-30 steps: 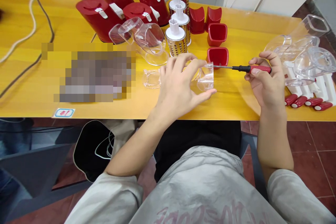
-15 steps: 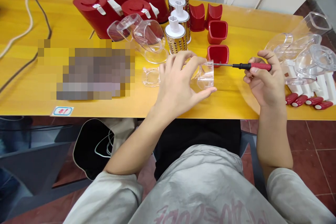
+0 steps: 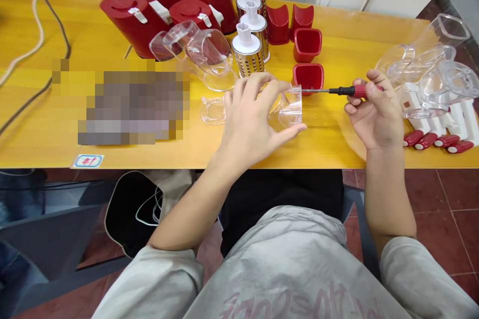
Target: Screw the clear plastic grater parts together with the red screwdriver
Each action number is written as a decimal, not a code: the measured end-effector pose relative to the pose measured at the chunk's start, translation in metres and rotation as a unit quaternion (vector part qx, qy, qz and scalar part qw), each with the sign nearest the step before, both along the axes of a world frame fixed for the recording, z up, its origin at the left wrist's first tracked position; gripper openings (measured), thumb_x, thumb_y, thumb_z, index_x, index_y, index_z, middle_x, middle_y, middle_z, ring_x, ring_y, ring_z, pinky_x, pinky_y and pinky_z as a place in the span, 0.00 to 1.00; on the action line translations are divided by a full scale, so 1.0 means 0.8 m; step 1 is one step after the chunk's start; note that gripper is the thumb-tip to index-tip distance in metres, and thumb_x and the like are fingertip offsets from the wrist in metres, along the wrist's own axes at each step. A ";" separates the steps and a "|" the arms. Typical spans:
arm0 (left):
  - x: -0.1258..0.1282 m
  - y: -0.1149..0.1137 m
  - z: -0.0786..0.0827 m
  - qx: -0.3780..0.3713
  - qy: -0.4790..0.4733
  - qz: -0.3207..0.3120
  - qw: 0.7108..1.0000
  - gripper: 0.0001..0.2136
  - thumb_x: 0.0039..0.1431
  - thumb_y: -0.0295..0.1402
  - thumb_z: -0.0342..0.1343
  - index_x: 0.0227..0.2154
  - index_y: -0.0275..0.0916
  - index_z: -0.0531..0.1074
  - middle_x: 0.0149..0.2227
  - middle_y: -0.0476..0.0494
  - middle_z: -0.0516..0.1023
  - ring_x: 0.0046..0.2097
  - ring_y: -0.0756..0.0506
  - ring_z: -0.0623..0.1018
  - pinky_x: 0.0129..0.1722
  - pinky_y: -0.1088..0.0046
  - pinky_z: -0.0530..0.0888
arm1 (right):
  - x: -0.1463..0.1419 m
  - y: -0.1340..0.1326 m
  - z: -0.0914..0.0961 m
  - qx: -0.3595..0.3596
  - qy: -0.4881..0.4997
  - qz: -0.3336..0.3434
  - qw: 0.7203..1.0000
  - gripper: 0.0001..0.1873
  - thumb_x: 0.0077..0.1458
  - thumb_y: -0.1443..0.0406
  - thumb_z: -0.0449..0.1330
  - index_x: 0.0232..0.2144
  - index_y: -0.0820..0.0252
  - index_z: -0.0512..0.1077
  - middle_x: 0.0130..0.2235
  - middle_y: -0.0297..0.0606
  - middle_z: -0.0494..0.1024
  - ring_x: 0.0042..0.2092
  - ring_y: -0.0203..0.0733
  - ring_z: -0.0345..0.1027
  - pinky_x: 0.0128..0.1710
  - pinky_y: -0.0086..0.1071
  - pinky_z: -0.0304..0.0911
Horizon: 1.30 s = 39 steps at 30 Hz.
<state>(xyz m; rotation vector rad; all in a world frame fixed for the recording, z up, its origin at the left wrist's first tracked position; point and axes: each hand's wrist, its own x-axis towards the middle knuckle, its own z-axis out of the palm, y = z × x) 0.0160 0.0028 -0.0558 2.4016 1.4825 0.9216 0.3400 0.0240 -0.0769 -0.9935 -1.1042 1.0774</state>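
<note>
Ok so right now my left hand is spread and curled around a clear plastic square-mouthed chute, fingers over the top and thumb along the bottom, holding it up over the yellow wood-look table. My right hand is pinching a red-handled screwdriver with a thin steel shaft between thumb and fingertips. The tip is right at the chute's upper corner, but I can't really tell if it's touching.

Just behind the chute sits a glossy red square cup, and a perforated steel grater drum with a white cap is just past my left fingers. A clear plastic ring piece lies beside my left hand, and there's a heap of clear plastic jug-shaped housings off to my right.
</note>
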 end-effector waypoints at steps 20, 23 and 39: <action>-0.004 0.006 -0.013 0.030 -0.009 -0.016 0.999 0.38 0.68 0.65 0.80 0.73 0.56 0.79 0.76 0.33 0.81 0.76 0.17 0.78 0.72 0.29 0.77 | -0.030 -0.007 0.005 0.042 -0.005 -0.080 0.996 0.22 0.63 0.47 0.84 0.50 0.37 0.78 0.49 0.36 0.83 0.44 0.52 0.75 0.45 0.50 0.73; -0.004 0.006 -0.013 0.036 -0.013 -0.018 0.999 0.36 0.71 0.67 0.76 0.73 0.56 0.79 0.76 0.35 0.81 0.75 0.18 0.79 0.72 0.28 0.78 | -0.024 -0.003 -0.002 0.042 -0.051 -0.045 0.997 0.23 0.65 0.43 0.80 0.53 0.37 0.78 0.59 0.39 0.87 0.51 0.57 0.79 0.45 0.51 0.75; -0.003 0.005 -0.010 0.011 -0.010 -0.017 1.000 0.37 0.69 0.64 0.79 0.73 0.57 0.78 0.77 0.34 0.79 0.76 0.17 0.77 0.75 0.29 0.75 | -0.035 -0.007 -0.003 0.053 0.002 -0.120 0.991 0.24 0.65 0.43 0.83 0.50 0.37 0.77 0.52 0.37 0.88 0.44 0.52 0.75 0.36 0.47 0.71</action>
